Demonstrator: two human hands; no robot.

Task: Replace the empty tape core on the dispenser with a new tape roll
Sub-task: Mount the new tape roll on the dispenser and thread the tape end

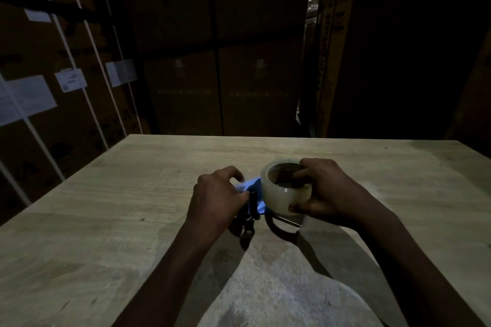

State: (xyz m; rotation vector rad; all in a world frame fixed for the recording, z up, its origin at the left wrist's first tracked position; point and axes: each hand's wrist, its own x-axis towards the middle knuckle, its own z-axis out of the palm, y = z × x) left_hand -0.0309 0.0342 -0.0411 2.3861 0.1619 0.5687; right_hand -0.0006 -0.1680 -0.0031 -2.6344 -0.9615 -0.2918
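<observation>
A blue tape dispenser (252, 186) with black parts lies on the wooden table (132, 194), near its middle. My left hand (216, 195) grips the dispenser from the left, fingers curled over its blue body. A full roll of clear tape (281, 195) sits over the dispenser's right side, its brown core facing up. My right hand (322, 192) holds the roll, fingers over its top rim and thumb on its front. A dark curved part (279, 228) of the dispenser shows below the roll. The light is dim and the hub is hidden.
Stacked cardboard boxes (218, 61) stand behind the table's far edge. More strapped boxes with paper labels (71, 79) rise on the left. A tall carton (337, 48) stands at the back right. Bare floor (279, 287) shows below the table's near edge.
</observation>
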